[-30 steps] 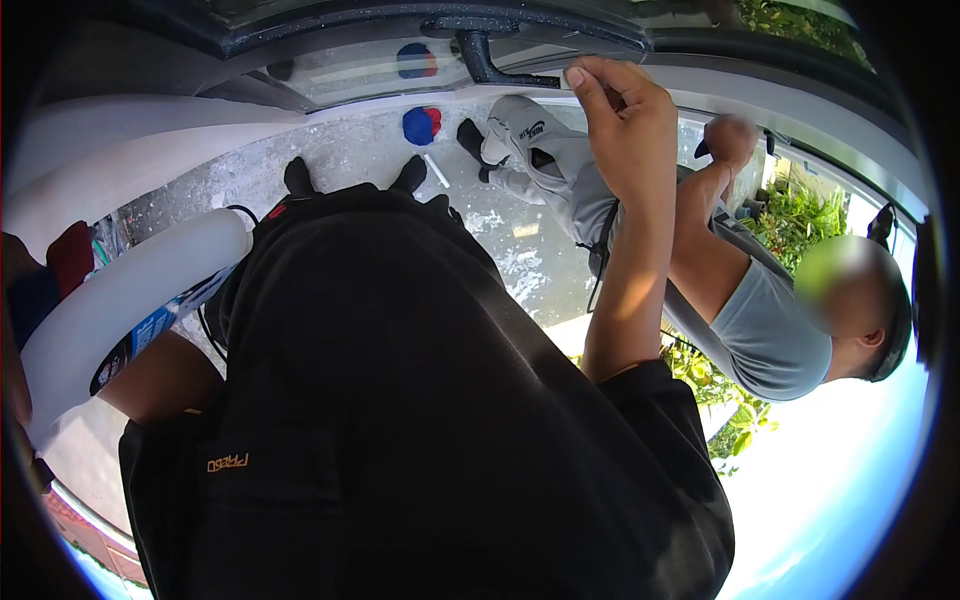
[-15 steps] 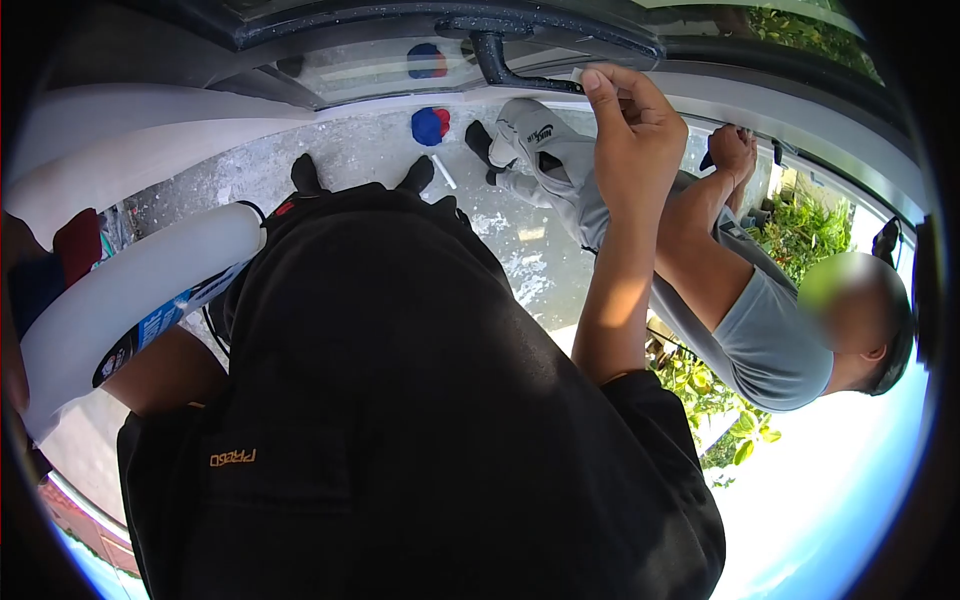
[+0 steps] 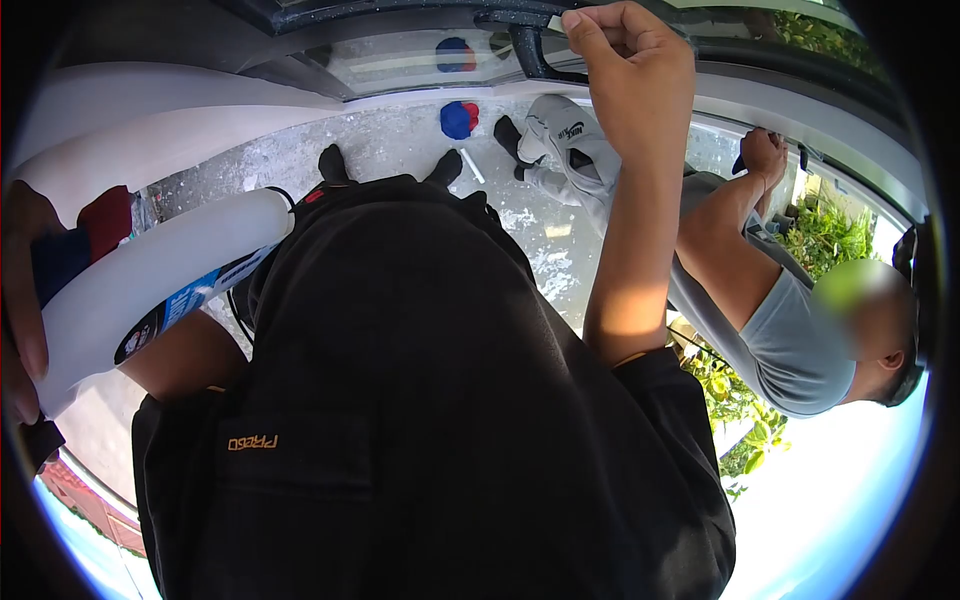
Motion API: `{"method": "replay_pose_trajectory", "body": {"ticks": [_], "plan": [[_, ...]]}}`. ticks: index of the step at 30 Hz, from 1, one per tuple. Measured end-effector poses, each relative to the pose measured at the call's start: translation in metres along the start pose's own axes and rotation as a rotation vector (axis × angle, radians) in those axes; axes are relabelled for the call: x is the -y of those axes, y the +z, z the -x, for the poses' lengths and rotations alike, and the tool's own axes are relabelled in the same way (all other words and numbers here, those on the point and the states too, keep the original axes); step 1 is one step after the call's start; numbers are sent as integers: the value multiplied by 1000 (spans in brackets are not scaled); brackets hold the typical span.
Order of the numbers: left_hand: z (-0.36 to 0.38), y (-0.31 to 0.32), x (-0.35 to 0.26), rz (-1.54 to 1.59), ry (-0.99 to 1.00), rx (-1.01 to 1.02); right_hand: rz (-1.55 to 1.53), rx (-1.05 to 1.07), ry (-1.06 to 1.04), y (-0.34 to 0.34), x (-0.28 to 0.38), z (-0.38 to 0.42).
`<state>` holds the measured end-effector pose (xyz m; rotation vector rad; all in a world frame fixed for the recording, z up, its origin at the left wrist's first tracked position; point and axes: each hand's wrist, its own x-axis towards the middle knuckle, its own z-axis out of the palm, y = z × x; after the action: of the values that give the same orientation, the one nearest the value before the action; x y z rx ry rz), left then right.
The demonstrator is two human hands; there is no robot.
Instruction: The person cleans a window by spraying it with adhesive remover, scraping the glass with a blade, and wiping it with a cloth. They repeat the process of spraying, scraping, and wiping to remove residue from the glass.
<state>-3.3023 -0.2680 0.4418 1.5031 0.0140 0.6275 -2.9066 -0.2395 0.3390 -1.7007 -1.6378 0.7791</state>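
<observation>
My right hand (image 3: 645, 90) is raised at the dark, speckled trim (image 3: 535, 50) beside a car window. Its thumb and fingers pinch a small pale flat piece (image 3: 556, 22), whose edge overlaps the trim. At the far left, in shadow, my left hand (image 3: 22, 300) wraps its fingers round one end of a white plastic bottle (image 3: 180, 275) with a blue and black label. The bottle lies slanted beside my body. A dark blue and red cloth (image 3: 100, 225) shows by that hand, partly hidden behind the bottle.
On the stained concrete floor (image 3: 400, 130) lie a round blue and red thing (image 3: 459, 120) and a white stick (image 3: 473, 165), near my feet. To the right a person in grey (image 3: 790, 320) leans close to the car, hands together. Plants (image 3: 835, 225) stand behind.
My right hand has moved up along the dark trim, still pinching the pale piece. The whole view has shifted, so more of my left hand shows at the bottle.
</observation>
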Motion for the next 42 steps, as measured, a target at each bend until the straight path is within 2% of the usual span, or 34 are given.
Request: {"method": "replay_pose_trajectory", "body": {"ticks": [3,6,7,9,10,12,13,15,18,24,27,28,30,31,34,37,38,41,42], "plan": [[0,6,4,39,47,-63,-50,81,95,-10,6,-5],[0,6,8,67,104,-60,10,-7,-68,0,8,2],[0,10,18,53,198,-79,29,21,-52,-3,-2,1],[0,10,18,29,222,-98,66,78,-25,-11,-28,-8],[1,9,9,21,149,-103,86,67,-43,-8,-25,-8],[1,22,4,4,118,-203,124,43,-68,-1,-18,-3],[-2,35,10,-8,164,-290,97,51,-58,-1,-18,-2],[-4,30,10,3,139,-264,42,61,-55,0,-19,-5],[0,7,2,55,2,-58,61,50,-63,-1,-19,-5],[0,4,4,66,26,-8,73,77,-70,-11,-27,-10],[-2,6,1,47,5,4,96,59,-68,6,-8,0],[-3,2,3,42,41,49,198,12,-174,6,3,6],[-5,-4,2,47,32,86,52,34,-11,-3,17,4],[-4,-4,1,70,-12,76,-19,56,76,-5,18,5],[3,10,1,74,-17,-75,135,78,-76,-5,-17,-2],[6,32,8,69,59,-239,170,168,-53,21,40,9],[4,32,6,38,51,-252,199,261,63,11,59,8],[7,26,0,-49,3,-203,-35,224,-46,-5,-9,0],[7,24,2,-64,12,-170,-216,305,35,-23,-23,-2]]}}
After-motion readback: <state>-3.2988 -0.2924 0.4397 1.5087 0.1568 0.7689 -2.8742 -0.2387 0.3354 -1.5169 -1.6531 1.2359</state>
